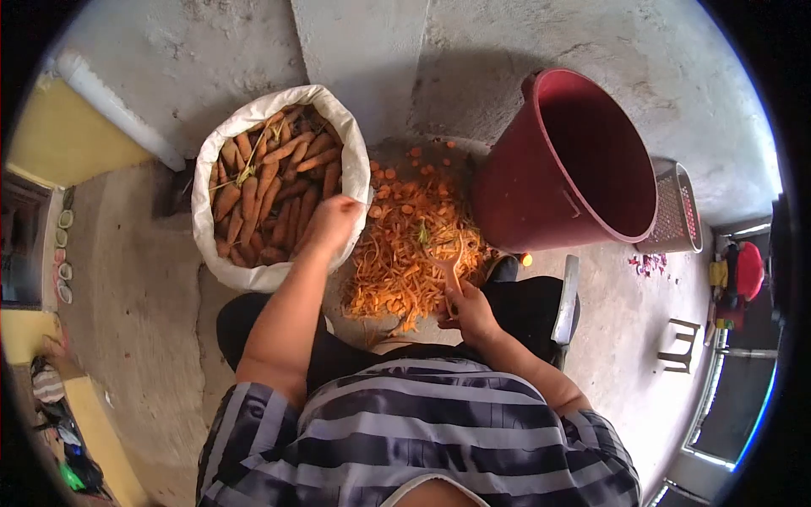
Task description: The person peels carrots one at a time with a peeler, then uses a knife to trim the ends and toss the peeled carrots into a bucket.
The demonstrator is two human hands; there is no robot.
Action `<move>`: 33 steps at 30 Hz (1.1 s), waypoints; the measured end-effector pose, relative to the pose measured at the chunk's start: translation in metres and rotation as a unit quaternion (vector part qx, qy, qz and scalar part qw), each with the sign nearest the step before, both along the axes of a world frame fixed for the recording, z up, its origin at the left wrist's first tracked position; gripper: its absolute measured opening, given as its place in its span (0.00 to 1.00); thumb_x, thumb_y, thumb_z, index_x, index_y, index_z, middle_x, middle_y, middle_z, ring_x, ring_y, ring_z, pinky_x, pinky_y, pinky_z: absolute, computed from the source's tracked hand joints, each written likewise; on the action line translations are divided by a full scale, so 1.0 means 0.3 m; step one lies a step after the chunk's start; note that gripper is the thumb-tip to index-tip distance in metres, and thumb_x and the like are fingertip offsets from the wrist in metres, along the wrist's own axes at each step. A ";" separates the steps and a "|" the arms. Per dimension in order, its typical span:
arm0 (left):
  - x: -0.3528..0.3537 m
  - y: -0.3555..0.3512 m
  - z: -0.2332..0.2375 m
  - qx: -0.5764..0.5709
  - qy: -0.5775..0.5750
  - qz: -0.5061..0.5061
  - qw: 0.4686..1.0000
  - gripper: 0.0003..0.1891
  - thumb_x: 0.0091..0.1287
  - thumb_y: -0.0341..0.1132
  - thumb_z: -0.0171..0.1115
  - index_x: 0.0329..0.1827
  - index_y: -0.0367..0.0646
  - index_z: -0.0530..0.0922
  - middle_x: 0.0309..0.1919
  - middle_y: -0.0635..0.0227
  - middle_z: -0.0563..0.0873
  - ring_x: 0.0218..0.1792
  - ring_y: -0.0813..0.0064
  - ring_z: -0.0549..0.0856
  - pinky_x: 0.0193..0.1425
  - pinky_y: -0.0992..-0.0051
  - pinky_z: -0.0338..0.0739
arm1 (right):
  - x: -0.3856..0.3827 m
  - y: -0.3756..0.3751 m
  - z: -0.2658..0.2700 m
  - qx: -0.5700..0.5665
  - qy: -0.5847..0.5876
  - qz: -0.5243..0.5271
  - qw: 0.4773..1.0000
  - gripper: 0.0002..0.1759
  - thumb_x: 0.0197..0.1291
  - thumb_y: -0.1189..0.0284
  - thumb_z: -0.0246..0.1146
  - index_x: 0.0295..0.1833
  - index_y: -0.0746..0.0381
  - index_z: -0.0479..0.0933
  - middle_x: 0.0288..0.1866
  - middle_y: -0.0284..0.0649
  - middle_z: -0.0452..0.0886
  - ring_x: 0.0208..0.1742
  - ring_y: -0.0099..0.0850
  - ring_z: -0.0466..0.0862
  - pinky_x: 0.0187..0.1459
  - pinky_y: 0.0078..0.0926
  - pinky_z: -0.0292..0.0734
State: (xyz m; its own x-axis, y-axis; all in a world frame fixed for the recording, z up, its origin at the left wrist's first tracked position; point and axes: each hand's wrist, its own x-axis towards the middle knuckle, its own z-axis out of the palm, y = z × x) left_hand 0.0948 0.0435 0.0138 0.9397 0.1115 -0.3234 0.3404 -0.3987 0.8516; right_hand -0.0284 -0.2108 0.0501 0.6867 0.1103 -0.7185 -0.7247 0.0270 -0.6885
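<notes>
My left hand (338, 221) is at the right rim of a white sack (205, 215) with its top rolled open. Its fingers look curled, and whatever they grip is hidden. Unpeeled carrots (269, 182) with a few dry stalks fill the sack. In front of my body, my right hand (474, 314) is closed around the handle of an orange peeler (449, 266). The peeler's head points away from me, over a heap of carrot peelings (397, 270) on the floor. Round cut carrot ends (408, 209) lie among the peelings.
A tall dark red bucket (515, 182) leans beyond my right knee, with a perforated crate (678, 207) behind it. A broad knife (566, 300) rests over my right thigh. The grey wall (363, 51) stands close behind. A small stool (678, 345) is farther right.
</notes>
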 end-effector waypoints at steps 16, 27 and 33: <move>0.163 0.038 -0.286 0.278 0.194 -0.044 0.940 0.21 0.62 0.31 0.49 0.59 0.36 0.65 0.57 0.49 0.69 0.58 0.54 0.70 0.59 0.62 0.67 | 0.003 -0.031 -0.012 -0.048 -0.033 0.087 0.995 0.20 0.56 0.68 0.60 0.51 0.67 0.66 0.23 0.35 0.70 0.16 0.22 0.68 0.16 0.21 0.64; 0.057 0.119 -0.103 -0.109 0.211 0.146 0.960 0.06 0.62 0.33 0.55 0.36 0.39 0.71 0.27 0.69 0.74 0.26 0.80 0.75 0.27 0.79 0.69 | 0.008 -0.018 0.050 -0.068 -0.083 0.122 0.987 0.16 0.56 0.75 0.59 0.49 0.69 0.70 0.27 0.37 0.76 0.22 0.21 0.75 0.23 0.17 0.71; -0.035 0.079 0.052 -0.388 0.077 0.094 0.914 0.11 0.60 0.31 0.57 0.44 0.37 0.69 0.31 0.68 0.75 0.26 0.79 0.74 0.26 0.80 0.70 | 0.014 -0.011 0.081 -0.033 -0.142 0.016 0.989 0.09 0.56 0.74 0.59 0.40 0.69 0.75 0.26 0.36 0.76 0.23 0.21 0.75 0.26 0.18 0.72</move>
